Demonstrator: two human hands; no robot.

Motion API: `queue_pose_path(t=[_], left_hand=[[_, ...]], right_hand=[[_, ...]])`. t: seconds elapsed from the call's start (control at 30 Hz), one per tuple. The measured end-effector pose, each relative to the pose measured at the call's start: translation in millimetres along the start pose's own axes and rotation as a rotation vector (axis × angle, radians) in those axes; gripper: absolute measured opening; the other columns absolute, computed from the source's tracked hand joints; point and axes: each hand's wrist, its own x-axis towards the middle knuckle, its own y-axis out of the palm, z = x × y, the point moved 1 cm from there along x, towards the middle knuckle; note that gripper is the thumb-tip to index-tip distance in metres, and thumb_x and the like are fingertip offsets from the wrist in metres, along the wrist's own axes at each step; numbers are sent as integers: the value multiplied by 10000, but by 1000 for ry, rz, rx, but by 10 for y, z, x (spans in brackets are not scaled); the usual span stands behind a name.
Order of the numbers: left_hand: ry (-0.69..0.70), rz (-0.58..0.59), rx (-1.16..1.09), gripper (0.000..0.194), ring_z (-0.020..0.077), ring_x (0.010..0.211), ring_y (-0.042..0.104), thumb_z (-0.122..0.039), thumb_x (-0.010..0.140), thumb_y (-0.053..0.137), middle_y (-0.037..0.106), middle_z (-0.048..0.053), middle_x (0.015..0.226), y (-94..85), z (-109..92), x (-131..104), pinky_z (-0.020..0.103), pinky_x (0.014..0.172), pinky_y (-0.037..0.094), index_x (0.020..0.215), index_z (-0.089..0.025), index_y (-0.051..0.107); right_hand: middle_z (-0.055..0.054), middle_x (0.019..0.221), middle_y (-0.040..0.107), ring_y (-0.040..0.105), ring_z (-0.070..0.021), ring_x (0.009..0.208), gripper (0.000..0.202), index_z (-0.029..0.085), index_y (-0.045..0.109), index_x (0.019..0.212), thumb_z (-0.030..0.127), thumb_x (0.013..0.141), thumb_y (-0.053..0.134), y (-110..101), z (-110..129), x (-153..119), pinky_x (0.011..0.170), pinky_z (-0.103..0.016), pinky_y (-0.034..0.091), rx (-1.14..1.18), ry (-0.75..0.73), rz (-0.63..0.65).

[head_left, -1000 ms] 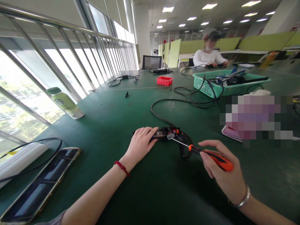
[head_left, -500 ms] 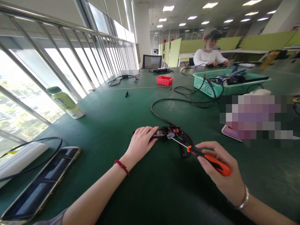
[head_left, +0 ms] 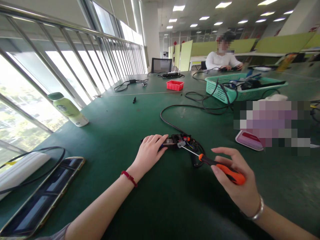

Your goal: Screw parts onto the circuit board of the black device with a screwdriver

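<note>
My left hand lies over the left part of a dark device, fingers wrapped on it and pressing it to the green table. The device's right end shows exposed parts and small coloured wires. My right hand holds an orange and black screwdriver by its handle, index finger raised off it. The screwdriver's metal shaft points left, and its tip meets a grey piece on the device. A black cable runs from the device, with a loop beside it.
A green bottle, a phone and a white object are at left. Farther back are a red tray, a small black piece and a teal basket of tools. Another person sits across the table.
My right index finger has lifted slightly away from the screwdriver handle. The view has shifted a little; the device, my left hand and the screwdriver tip keep their places.
</note>
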Motion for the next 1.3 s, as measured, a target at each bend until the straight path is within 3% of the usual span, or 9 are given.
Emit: queue_pose_path(t=[0.1, 0.17, 0.33, 0.4, 0.7, 1.3], left_hand=[[-3, 0, 0, 392, 213, 992, 528, -292, 892, 463, 569, 64, 1108, -3, -2, 4, 397, 904, 413, 1271, -198, 431], [-1, 0, -5, 391, 213, 991, 527, -290, 892, 461, 570, 64, 1108, -7, -6, 5, 398, 903, 414, 1271, -199, 430], [1, 2, -2, 390, 213, 996, 525, -290, 896, 452, 567, 66, 1117, -2, -6, 4, 395, 905, 411, 1274, -197, 425], [1, -3, -4, 386, 213, 995, 528, -292, 897, 449, 568, 65, 1116, 5, -3, 2, 396, 902, 413, 1272, -204, 426], [0, -5, 4, 388, 211, 999, 526, -289, 892, 466, 570, 59, 1111, 9, 11, 7, 393, 909, 411, 1268, -202, 429], [9, -8, 0, 385, 202, 982, 527, -287, 894, 463, 569, 55, 1110, 13, 16, 11, 385, 907, 409, 1269, -208, 424]], right_hand=[[2, 820, 537, 589, -128, 646, 453, 245, 428, 1140, 151, 733, 603, -1, 5, 13, 567, -243, 523, 19, -61, -54], [-7, 837, 531, 578, -132, 635, 483, 236, 421, 1160, 172, 721, 612, -11, 5, 24, 548, -251, 517, 10, -78, -13], [6, 691, 573, 522, -105, 514, 134, 222, 571, 923, 171, 817, 509, -33, -11, 3, 467, -227, 444, -32, -63, 121], [-7, 704, 616, 542, -111, 531, 128, 214, 605, 837, 167, 831, 486, -39, -19, -8, 479, -233, 441, -39, -47, 143], [7, 653, 563, 462, -96, 472, 133, 206, 635, 797, 239, 842, 514, -130, -153, 59, 411, -232, 350, 88, 82, -89], [11, 623, 542, 459, -89, 475, 144, 182, 635, 796, 245, 834, 511, -93, -203, 69, 421, -224, 363, 120, 154, -61]])
